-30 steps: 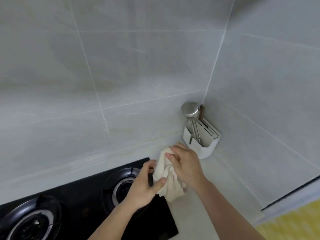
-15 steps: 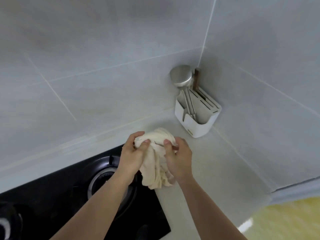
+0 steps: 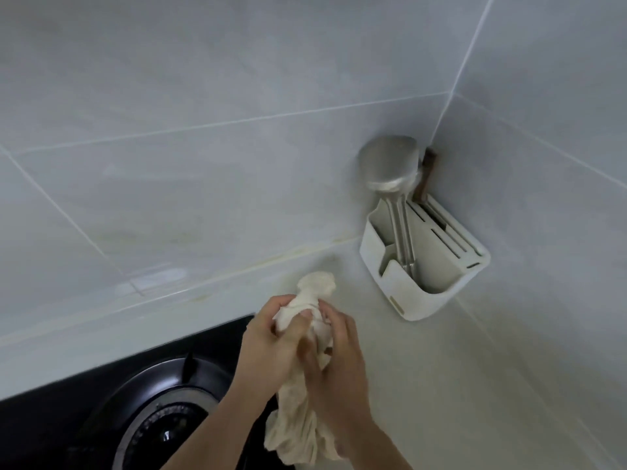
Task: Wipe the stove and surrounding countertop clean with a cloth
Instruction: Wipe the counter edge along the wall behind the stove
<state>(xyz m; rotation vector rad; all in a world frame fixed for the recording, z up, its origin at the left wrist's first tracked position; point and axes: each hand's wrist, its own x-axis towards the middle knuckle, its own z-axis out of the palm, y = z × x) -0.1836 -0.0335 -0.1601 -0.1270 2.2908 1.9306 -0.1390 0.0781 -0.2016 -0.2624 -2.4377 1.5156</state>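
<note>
A cream cloth (image 3: 314, 291) is bunched up between both hands, above the right edge of the black stove (image 3: 68, 418). My left hand (image 3: 268, 347) grips the cloth's upper part. My right hand (image 3: 339, 364) grips it just beside, fingers curled into the fabric. The cloth's tail (image 3: 298, 435) hangs down below the hands. A round burner (image 3: 163, 418) shows under my left forearm. The pale countertop (image 3: 458, 385) runs to the right of the stove.
A white utensil holder (image 3: 427, 266) stands in the back right corner and holds a steel ladle (image 3: 390, 164) and a brown-handled tool. Grey tiled walls (image 3: 203, 130) close off the back and right. A yellowish seam runs along the wall base.
Both hands have closed tighter together on the cloth and the bundle is more compact. The camera has drawn closer, so the holder looks larger.
</note>
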